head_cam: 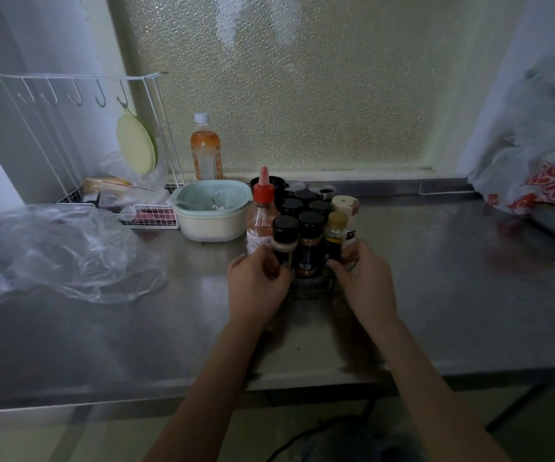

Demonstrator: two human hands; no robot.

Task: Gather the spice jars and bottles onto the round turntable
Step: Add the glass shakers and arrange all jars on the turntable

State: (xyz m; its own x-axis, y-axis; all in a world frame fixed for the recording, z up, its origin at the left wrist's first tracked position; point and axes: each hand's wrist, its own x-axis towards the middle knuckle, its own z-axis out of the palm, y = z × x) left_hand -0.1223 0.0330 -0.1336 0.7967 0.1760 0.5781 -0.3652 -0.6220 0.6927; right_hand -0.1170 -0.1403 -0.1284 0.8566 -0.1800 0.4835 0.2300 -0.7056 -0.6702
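Observation:
A dark round turntable [311, 285] sits mid-counter, packed with several black-capped spice jars [310, 243]. A red-capped sauce bottle [262, 215] stands at its left edge, and a tan-capped bottle [335, 235] and a white bottle with a beige cap [346, 208] at its right. My left hand [256, 284] curls around the front-left black-capped jar [284, 240]. My right hand [366, 278] grips the turntable's right side, by the tan-capped bottle. The turntable's rim is mostly hidden by both hands.
A two-tone bowl [211, 210] stands just left of the turntable, with an orange drink bottle [205, 150] behind it. A white wire rack [86, 135] and crumpled clear plastic [56, 253] fill the left. A plastic bag [542, 175] lies at the right. The counter's front edge [269, 388] is near.

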